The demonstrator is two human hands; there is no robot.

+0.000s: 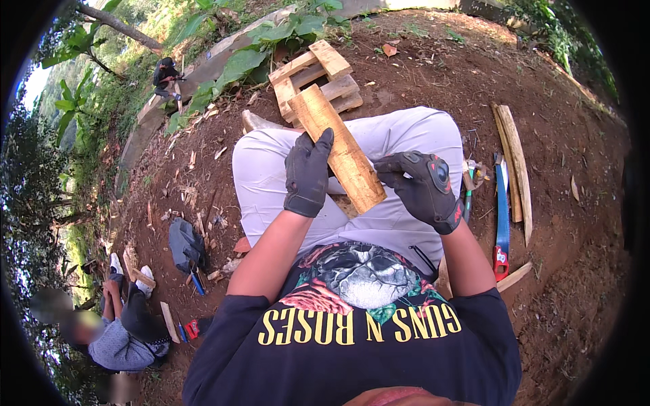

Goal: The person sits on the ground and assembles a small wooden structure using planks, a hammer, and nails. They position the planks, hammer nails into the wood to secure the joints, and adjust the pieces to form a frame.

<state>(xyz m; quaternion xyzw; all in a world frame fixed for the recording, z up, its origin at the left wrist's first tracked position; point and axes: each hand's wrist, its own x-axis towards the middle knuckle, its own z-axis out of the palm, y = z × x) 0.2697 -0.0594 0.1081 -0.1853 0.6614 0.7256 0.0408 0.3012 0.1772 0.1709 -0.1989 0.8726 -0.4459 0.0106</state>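
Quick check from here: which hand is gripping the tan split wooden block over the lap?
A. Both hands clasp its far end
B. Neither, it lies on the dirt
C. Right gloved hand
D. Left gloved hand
D: the left gloved hand wraps the tan split wooden block; the right gloved hand sits beside its near end.

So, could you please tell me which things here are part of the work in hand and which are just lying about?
In hand:
- wooden block, gripped by the gloved left hand
- gloved right hand at the block's near end

Lying about:
- blue handsaw
- wooden slats
- small wooden frame
- grey bag
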